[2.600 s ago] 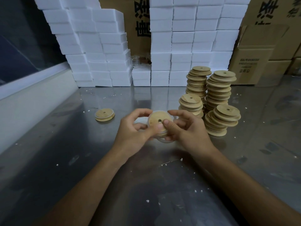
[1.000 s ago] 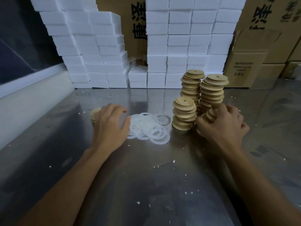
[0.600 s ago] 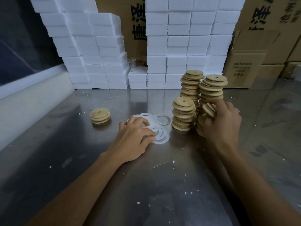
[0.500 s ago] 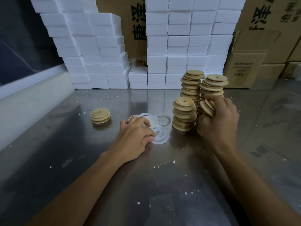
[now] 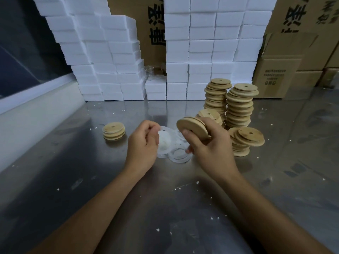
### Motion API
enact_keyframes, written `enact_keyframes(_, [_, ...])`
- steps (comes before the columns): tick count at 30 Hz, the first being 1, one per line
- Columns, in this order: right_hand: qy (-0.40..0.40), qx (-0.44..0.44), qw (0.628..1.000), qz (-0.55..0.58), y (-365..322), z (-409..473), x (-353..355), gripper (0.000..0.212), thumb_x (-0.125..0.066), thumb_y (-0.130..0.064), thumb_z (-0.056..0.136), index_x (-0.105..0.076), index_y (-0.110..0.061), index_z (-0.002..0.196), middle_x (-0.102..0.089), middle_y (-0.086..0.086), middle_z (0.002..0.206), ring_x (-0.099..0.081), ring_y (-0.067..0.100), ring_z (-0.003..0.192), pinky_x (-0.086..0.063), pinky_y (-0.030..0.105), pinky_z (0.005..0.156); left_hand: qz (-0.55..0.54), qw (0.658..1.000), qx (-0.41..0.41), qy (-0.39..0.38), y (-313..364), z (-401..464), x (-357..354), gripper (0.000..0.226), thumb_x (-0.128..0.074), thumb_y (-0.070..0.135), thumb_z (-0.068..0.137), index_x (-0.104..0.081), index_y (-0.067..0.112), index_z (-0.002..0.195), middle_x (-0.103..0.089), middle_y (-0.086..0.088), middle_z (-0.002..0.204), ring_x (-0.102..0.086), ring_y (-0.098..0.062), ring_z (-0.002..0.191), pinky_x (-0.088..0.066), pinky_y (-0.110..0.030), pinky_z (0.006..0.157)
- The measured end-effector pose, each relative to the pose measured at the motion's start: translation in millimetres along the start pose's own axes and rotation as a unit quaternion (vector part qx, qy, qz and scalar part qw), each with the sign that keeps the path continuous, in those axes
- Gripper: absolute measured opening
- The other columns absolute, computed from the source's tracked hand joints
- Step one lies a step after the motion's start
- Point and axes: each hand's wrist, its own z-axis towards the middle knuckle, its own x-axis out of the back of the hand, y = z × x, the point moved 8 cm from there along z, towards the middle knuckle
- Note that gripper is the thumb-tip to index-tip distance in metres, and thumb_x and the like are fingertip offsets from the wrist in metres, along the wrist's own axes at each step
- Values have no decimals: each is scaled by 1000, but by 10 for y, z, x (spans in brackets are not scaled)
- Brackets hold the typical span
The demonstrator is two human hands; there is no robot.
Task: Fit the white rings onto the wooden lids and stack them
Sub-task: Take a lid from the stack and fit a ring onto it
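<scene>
Wooden lid (image 5: 192,128) gripped in the right hand (image 5: 209,145), left hand (image 5: 145,143) pinching a white ring (image 5: 163,139); the leaning stack (image 5: 244,142) beside that lid could topple if elbowed.

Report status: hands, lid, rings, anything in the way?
Right hand grips one wooden lid, tilted, off the table. Left hand pinches a white ring above the ring pile. Ring not yet fitted. Nothing between them.
</scene>
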Motion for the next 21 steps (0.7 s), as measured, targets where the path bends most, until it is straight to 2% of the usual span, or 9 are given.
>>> enact_keyframes(2, [8,-98,990,103,169,-20,-42,19,-72,-3,88,-72,-19,97,-72,-3,85,-70,18,75,-53,21,60,-78,992,96,-2,-140,1,-21,24,-47,19,101,-59,23,81,-52,10,57,-47,-6,53,-43,-23,46])
enact_keyframes(4, [26,-217,955,200,371,-90,-96,18,-71,3,85,-76,-9,97,-74,4,85,-69,17,79,-52,19,63,-160,973,165,-12,-222,-27,-59,25,-45,21,103,-61,18,85,-53,9,56,-45,-8,47,-37,-21,39])
enact_keyframes(7, [35,-321,875,362,519,-134,-205,12,-77,-6,77,-79,-3,88,-76,10,97,-71,16,91,-55,20,74,-197,961,193,-31,-217,-46,-92,27,-43,19,104,-61,13,86,-53,6,54,-45,-11,42,-34,-21,38])
enact_keyframes(9, [52,-338,843,414,553,-122,-215,25,-78,-18,77,-74,-1,95,-74,10,101,-70,16,91,-57,22,76,-198,960,195,-38,-200,-55,-104,28,-42,18,104,-60,13,83,-52,4,53,-44,-13,39,-34,-21,38])
enact_keyframes(10, [65,-340,845,408,567,-123,-199,25,-76,-16,81,-72,1,99,-74,11,98,-71,17,88,-57,23,75,-205,957,198,-42,-193,-58,-114,28,-42,18,104,-60,13,82,-51,3,53,-43,-14,38,-33,-22,38])
enact_keyframes(12, [86,-333,881,325,599,-140,-137,10,-70,-3,88,-71,1,97,-76,9,91,-73,19,86,-59,25,74,-241,945,216,-51,-177,-70,-143,28,-42,16,104,-60,12,81,-50,-1,53,-40,-16,36,-32,-23,39])
enact_keyframes(16, [84,-321,911,246,603,-181,-122,13,-73,2,84,-72,-7,92,-76,15,97,-73,28,91,-59,36,85,-332,908,242,-78,-104,-89,-232,25,-44,14,102,-58,8,81,-50,-5,52,-39,-17,32,-31,-20,36])
enact_keyframes(19, [48,-307,921,235,564,-178,-152,7,-71,-2,88,-74,-8,88,-77,10,90,-72,24,86,-60,29,71,-258,941,193,-103,-46,-100,-237,25,-47,21,102,-58,8,83,-58,-6,55,-42,-18,32,-30,-19,36])
enact_keyframes(21, [12,-290,931,222,521,-174,-186,14,-68,-19,93,-78,-11,88,-78,8,92,-74,23,87,-57,24,64,-189,965,149,-108,-12,-108,-228,27,-47,23,102,-57,5,87,-62,-5,54,-46,-20,32,-33,-20,36])
